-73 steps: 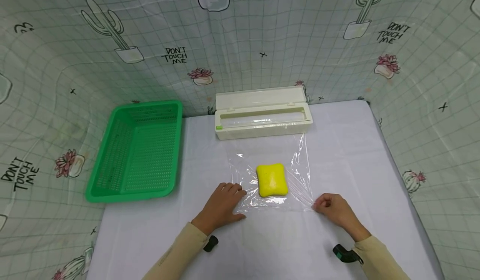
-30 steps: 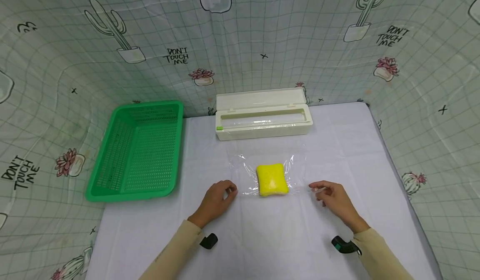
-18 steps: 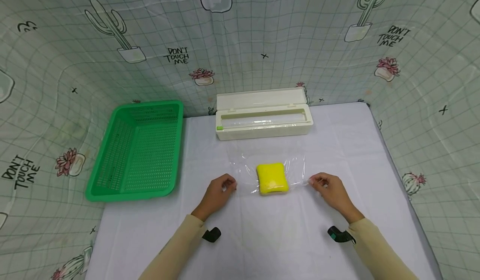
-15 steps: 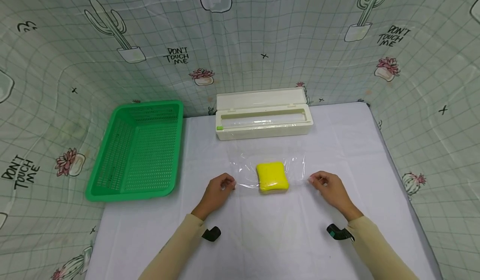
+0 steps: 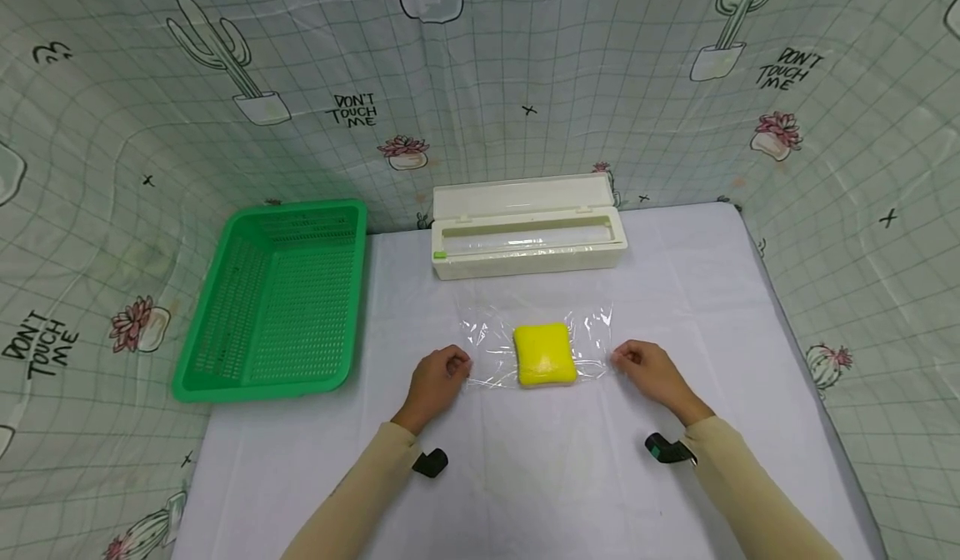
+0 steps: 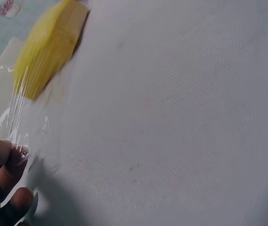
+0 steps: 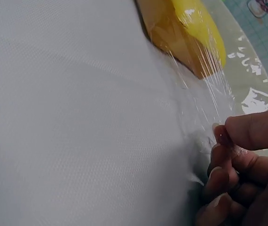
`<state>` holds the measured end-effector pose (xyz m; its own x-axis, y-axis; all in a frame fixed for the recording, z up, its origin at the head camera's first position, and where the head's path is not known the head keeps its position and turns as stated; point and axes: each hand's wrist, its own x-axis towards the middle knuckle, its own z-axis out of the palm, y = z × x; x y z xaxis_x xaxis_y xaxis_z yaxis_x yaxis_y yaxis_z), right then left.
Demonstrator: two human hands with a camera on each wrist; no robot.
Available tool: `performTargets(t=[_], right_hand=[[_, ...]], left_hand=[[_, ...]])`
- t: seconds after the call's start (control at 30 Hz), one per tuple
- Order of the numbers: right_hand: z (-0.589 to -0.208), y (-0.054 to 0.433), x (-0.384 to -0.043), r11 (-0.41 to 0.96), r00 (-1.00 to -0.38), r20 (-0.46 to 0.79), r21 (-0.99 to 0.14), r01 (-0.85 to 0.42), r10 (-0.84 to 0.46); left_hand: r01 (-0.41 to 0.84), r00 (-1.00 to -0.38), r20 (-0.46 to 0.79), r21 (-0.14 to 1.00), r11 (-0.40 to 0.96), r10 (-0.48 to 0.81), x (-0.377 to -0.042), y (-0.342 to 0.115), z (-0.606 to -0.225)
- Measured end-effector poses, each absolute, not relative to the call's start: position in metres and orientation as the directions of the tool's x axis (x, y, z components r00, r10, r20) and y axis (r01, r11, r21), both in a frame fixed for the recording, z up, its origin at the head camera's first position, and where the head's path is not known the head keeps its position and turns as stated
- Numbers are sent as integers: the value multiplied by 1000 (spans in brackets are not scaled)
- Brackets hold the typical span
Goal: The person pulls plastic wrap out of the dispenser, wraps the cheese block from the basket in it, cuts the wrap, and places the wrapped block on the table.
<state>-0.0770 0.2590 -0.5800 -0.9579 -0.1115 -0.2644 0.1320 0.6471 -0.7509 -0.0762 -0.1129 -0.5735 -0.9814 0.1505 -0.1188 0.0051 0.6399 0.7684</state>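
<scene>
A yellow, pillow-shaped block (image 5: 545,355) lies on the white cloth, with clear cling film (image 5: 489,352) over it. My left hand (image 5: 438,381) pinches the film's edge to the left of the block. On the opposite side, my right hand (image 5: 654,370) pinches the film between thumb and fingertip. Both wrist views show the film gathered into tight creases running from the block (image 7: 190,33) to the fingertips. Behind the block stands a white cling film dispenser (image 5: 528,262), its lid raised and the roll visible inside.
A green plastic basket (image 5: 345,327) stands at the left of the table, beside the dispenser. A patterned curtain (image 5: 480,68) hangs around the back and sides. A black camera mount (image 5: 431,462) sticks out from each wrist.
The film's near edge has been drawn back up over the block. The left hand went from spread fingers to a pinch; the right let go, then pinched again. Both hands moved farther forward.
</scene>
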Motion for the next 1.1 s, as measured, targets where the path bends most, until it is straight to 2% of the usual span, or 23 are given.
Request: performTargets(t=[0.2,0.37,0.57,0.7,0.9,1.1], right_hand=[[-571,255,-80,699,-945,-315,-696,165,-90],[-568,251,-78,740,-951,-303,-653,162,-60],[-574,245,-71,763,-989,-146,-639,95,1],[-574,242,-69,749,-1000,-27,-661,28,14],[-578,239,-70,728,-999,-25,-685,41,33],[-586,237,-69,755,-999,43,-655,-17,15]], left_hand=[[43,-988,-75,699,714,133,-76,-112,-576],[90,-989,-28,655,750,143,-75,-113,-582],[221,-974,92,561,798,205,-71,-111,-585],[222,-975,110,572,790,195,-69,-111,-582],[181,-984,104,598,781,148,-67,-109,-584],[286,-958,139,443,850,251,-69,-105,-591]])
